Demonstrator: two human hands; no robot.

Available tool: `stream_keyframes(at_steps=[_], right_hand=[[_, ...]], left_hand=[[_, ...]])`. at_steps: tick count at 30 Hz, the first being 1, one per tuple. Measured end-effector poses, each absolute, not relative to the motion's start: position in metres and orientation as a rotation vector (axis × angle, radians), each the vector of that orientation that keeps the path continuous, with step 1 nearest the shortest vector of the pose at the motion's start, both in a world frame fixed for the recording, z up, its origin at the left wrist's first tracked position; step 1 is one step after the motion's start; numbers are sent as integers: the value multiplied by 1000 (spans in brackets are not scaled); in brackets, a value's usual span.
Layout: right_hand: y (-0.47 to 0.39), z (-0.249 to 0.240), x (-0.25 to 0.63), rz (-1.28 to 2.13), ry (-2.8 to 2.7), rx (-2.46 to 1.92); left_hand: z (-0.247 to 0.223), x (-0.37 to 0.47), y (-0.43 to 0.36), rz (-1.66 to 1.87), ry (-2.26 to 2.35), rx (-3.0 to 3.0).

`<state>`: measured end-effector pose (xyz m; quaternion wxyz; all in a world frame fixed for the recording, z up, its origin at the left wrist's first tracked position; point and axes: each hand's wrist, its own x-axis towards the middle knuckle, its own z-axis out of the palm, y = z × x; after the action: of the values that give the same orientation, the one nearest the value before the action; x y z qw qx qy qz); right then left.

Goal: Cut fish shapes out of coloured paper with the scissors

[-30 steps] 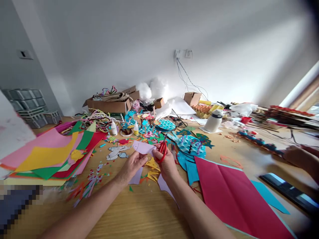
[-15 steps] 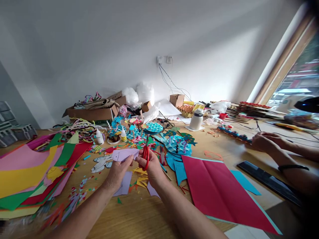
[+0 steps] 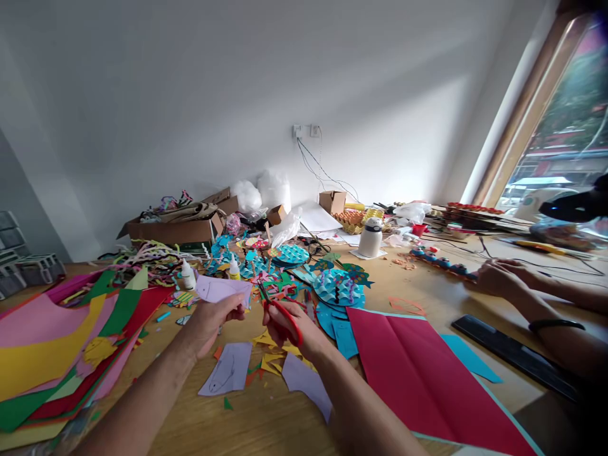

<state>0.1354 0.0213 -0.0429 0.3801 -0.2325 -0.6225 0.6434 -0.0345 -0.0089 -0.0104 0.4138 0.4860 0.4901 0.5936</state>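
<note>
Between the fingers of my left hand [image 3: 216,322] is a piece of purple paper [image 3: 221,289] with a drawn outline on it. My right hand [image 3: 297,329] grips a pair of red-handled scissors [image 3: 288,320], its dark blades pointing up and left, a little apart from the paper. Below my hands lies another purple paper piece [image 3: 225,369] with a fish drawn on it. A curved purple offcut [image 3: 308,383] rests near my right wrist, and yellow paper scraps [image 3: 272,362] are scattered between them.
Stacked coloured paper sheets [image 3: 57,335] lie at left. A large red sheet [image 3: 418,380] is at right, near a black bar-shaped object [image 3: 513,354]. Glue bottles [image 3: 188,275], blue paper crafts [image 3: 338,288] and a white bottle [image 3: 370,239] stand beyond. Another person's hands [image 3: 503,278] work at the right.
The scissors have moved away from the purple paper, their blades turning leftward. My left hand has shifted left with the paper. The view has tilted slightly, uncovering the drawn fish below.
</note>
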Motion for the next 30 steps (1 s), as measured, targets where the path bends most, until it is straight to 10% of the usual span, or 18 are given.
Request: stream_keyframes(at_steps=[30], right_hand=[[-11, 7, 172, 1449, -2254, -843]], left_hand=[[28, -44, -20, 936, 1041, 1330]])
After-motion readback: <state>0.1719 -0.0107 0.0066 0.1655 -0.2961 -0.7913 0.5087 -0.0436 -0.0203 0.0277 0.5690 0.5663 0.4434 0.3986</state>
